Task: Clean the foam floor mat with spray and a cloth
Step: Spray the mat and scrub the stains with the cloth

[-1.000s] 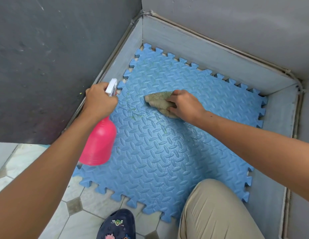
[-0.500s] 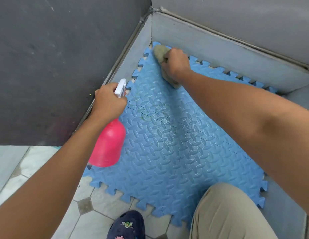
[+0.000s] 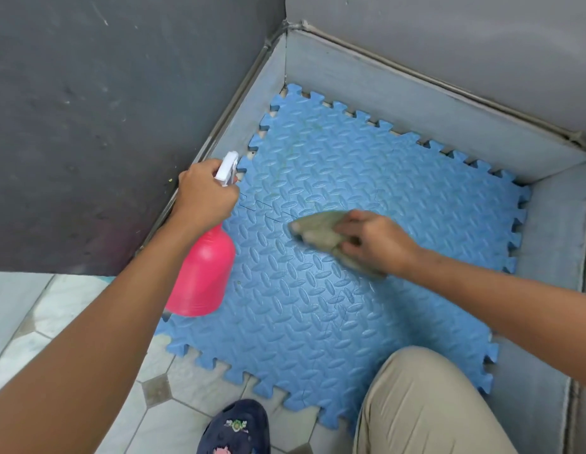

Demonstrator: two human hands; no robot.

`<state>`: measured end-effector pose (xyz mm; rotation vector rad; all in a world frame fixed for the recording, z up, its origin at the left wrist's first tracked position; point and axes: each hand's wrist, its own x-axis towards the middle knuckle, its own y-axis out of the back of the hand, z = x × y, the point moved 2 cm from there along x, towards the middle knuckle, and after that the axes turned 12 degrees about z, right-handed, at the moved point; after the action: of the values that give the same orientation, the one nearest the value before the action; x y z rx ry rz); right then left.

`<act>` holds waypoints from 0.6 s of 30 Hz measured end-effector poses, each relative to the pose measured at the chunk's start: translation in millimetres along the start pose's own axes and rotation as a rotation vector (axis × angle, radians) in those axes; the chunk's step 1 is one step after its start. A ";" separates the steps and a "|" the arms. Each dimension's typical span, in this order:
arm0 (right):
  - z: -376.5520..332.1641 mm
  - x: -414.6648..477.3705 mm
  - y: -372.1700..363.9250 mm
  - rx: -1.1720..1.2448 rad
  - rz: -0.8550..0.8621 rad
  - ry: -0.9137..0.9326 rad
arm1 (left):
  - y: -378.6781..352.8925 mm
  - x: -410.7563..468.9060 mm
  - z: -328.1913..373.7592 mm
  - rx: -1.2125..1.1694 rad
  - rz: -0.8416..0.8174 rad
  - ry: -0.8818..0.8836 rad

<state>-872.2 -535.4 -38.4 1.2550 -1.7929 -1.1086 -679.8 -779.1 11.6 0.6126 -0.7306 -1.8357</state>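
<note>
Pressing down near the mat's middle, the right hand (image 3: 373,244) clutched a crumpled tan cloth (image 3: 317,232) against the blue foam mat (image 3: 317,322). The left hand (image 3: 203,194) gripped the neck of a pink bottle (image 3: 203,276) above the mat's left edge, its white nozzle (image 3: 227,167) poking out toward the mat's far corner. A beige knee (image 3: 425,404) covered the mat's near corner; a dark shoe (image 3: 236,427) stood just off its near edge on tiles (image 3: 88,322).
</note>
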 end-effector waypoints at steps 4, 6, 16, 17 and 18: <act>83.3 42.3 38.6 -0.176 0.130 -0.310 | 4.4 -3.5 5.4 -0.016 -0.006 0.008; 101.1 63.1 45.5 -0.189 0.217 -0.492 | 4.3 -5.6 8.9 -0.017 -0.018 0.013; -60.3 43.5 -36.5 0.010 0.076 -0.058 | 1.7 -6.3 15.3 -0.011 -0.033 0.034; -69.8 30.8 -42.5 0.015 0.040 0.023 | 2.7 -6.5 14.7 -0.014 -0.038 0.033; -72.5 19.3 -44.4 0.026 0.025 0.057 | 3.2 -6.0 13.8 -0.022 -0.048 0.029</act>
<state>-798.1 -580.3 -48.0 1.2639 -1.7810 -1.0286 -685.4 -771.6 23.8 0.6459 -0.6809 -1.8728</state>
